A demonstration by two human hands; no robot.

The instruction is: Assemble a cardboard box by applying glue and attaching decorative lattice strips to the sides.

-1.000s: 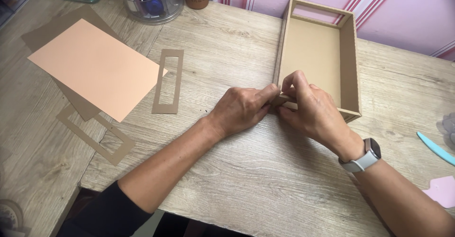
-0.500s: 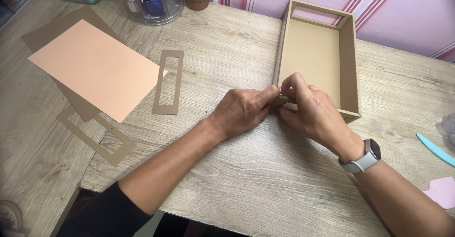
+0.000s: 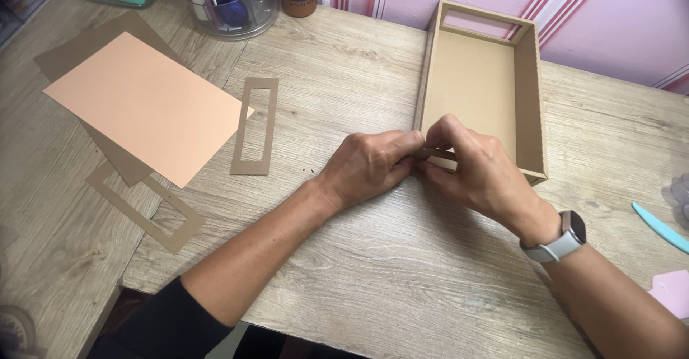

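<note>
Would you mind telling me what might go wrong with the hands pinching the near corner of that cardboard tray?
Both the left hand and right hand squeeze the near wall of the cardboard tray; too much pressure might buckle the thin wall. The tray could also slide on the wooden table, skewing the corner.

Matt brown cardboard box (image 3: pixel 474 86), smooth peach paper sheet (image 3: pixel 147 104), grained wooden table (image 3: pixel 373 273).
</note>
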